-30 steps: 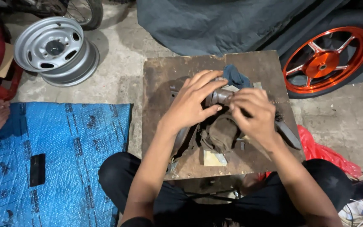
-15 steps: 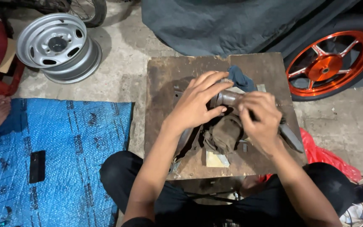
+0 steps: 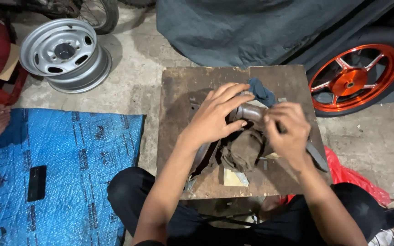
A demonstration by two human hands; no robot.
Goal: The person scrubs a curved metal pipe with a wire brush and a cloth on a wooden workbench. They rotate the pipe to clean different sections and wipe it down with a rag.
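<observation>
gripping a curved metal pipe piece (image 3: 251, 112), both hands work over the middle of a worn wooden desk (image 3: 178, 91). the left hand (image 3: 217, 116) lies over the near end of the piece, fingers (image 3: 233, 91) spread and curled down on it to steady it. the right hand (image 3: 288, 130) closes narrowly around the other end, thumb and forefinger pinched tight — on the piece itself or on something small against it, i cannot tell. a dirty brown rag (image 3: 242, 152) lies bunched just below the piece, and a blue cloth (image 3: 261, 92) sits touching its far side. a flat dark metal bar (image 3: 316, 156) pokes out from under the right wrist.

judging by the grip, this looks like the cleaning or fitting stage, with one hand bracing while the other works the end. any next move would call for a firm brace from the left hand and a careful turn or rub from the right.

off the desk, a silver wheel rim (image 3: 64, 52) stands on the floor to the left, an orange wheel (image 3: 354, 77) to the right, and a blue mat (image 3: 60, 164) with a black phone (image 3: 36, 183) nearby.
</observation>
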